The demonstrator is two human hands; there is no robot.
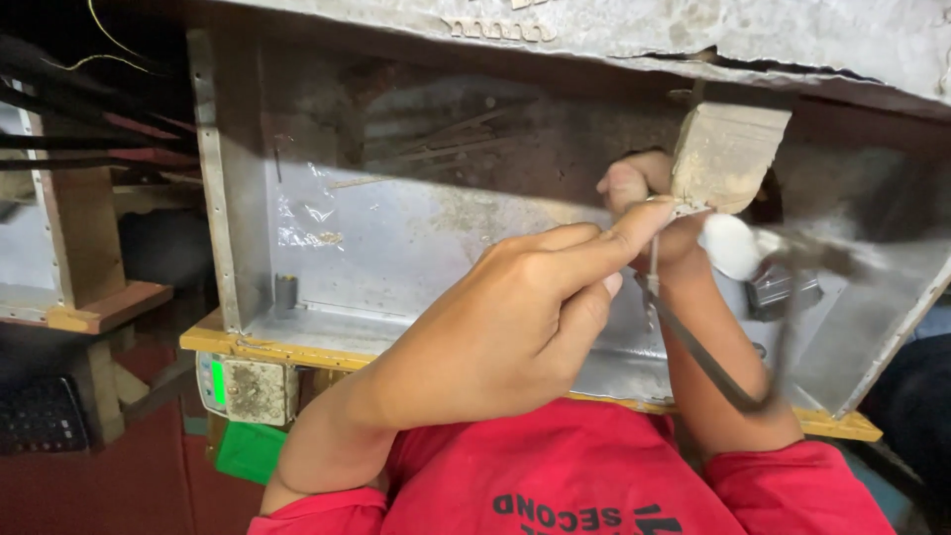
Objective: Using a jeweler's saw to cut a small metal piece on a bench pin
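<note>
The left hand (pixel 515 317) pinches a thin metal piece (pixel 662 204) against a worn wooden block (pixel 726 154); the right hand (pixel 644 193), partly hidden, seems to grip a blurred tool (pixel 713 362).

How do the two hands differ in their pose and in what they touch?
The left hand lies near the camera with its forefinger stretched towards the pale block; the right hand sits farther back, curled beside that block. The left hand shows in full; the right hand is partly hidden behind the left forefinger and block. Both are bare, with red sleeves.
</note>
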